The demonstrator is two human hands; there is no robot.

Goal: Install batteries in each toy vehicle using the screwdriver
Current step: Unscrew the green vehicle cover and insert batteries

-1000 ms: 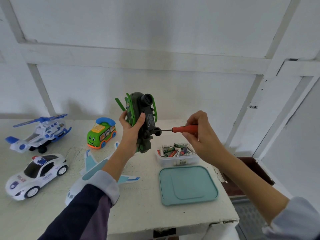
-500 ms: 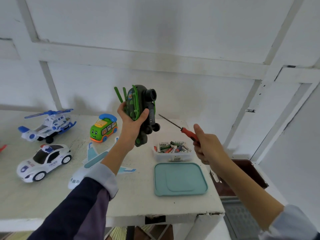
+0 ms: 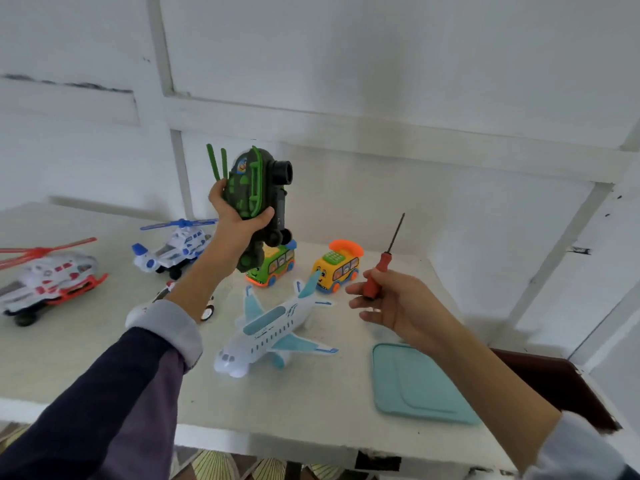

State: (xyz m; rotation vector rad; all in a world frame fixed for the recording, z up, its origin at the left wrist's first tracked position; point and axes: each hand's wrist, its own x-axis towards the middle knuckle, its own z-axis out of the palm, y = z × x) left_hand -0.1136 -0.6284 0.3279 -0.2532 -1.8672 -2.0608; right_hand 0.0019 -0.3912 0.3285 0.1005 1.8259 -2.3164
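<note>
Green and black plastic fills my left hand [image 3: 239, 223]: I grip the toy helicopter [image 3: 258, 199] upright above the worktop [image 3: 311, 393]. A second ago the screwdriver [image 3: 382, 261] sat at its underside; now my right hand [image 3: 391, 306] has drawn it away, pinching the red handle, tip up, well apart from the toy. I judge the screw work on this one finished or paused. The battery box has dropped out of view.

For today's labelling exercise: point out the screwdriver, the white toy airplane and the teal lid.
screwdriver [image 3: 375, 277]: head view, red handle.
white toy airplane [image 3: 266, 332]: head view, fuselage.
teal lid [image 3: 412, 386]: head view, flat top.
</note>
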